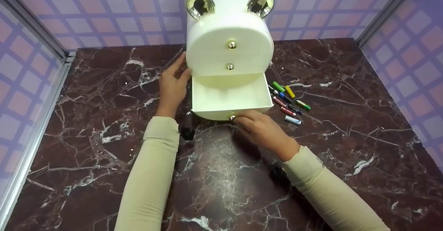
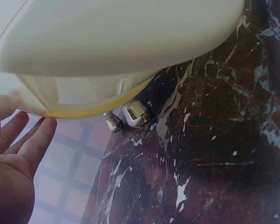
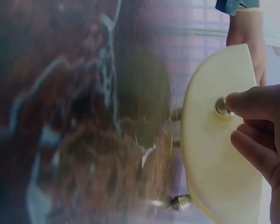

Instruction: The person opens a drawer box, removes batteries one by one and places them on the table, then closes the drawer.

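Observation:
A white rounded storage box (image 1: 225, 37) with two gold ears stands at the back of the table. Its bottom drawer (image 1: 230, 92) is pulled out, and no objects show inside. With thumb and fingers my right hand (image 1: 263, 130) pinches the small shiny drawer knob (image 3: 222, 106) on the drawer's curved front. Against the box's left side rests my left hand (image 1: 174, 87), fingers extended; the left wrist view shows its fingertips (image 2: 47, 122) at the white shell's edge.
Several markers, among them a green marker (image 1: 278, 87) and a light blue marker (image 1: 292, 120), lie on the dark marbled table (image 1: 104, 137) right of the drawer. Metal feet (image 2: 135, 114) support the box. A tiled backdrop (image 1: 148, 16) stands behind.

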The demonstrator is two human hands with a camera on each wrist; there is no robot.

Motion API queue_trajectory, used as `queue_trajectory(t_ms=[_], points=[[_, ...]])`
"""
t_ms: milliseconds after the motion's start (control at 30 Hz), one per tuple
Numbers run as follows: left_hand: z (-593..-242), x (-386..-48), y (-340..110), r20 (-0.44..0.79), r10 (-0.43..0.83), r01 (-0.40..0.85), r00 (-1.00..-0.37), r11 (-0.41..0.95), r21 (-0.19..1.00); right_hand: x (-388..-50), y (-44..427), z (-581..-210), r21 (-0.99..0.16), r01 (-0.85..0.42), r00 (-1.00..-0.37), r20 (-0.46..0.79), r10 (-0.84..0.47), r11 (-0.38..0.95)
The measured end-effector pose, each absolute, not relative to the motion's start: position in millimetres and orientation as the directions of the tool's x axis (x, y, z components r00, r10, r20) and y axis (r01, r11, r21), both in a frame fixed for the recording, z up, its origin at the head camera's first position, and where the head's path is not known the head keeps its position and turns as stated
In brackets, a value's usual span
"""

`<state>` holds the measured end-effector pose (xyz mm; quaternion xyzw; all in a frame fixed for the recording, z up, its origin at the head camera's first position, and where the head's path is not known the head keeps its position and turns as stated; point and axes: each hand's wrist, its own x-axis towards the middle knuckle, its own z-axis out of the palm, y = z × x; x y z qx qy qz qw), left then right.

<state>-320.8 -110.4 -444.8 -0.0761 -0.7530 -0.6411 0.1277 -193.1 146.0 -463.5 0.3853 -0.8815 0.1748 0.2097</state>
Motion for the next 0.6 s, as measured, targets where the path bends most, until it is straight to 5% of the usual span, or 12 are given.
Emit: queue_trajectory(t_ms=[600], points=[[-447,-320,-111,0.299,-0.038,0.288,-0.953,0.176,0.941,-209,129,-467,0.149,-0.822,-0.417,0.501,-0.758,0.55]])
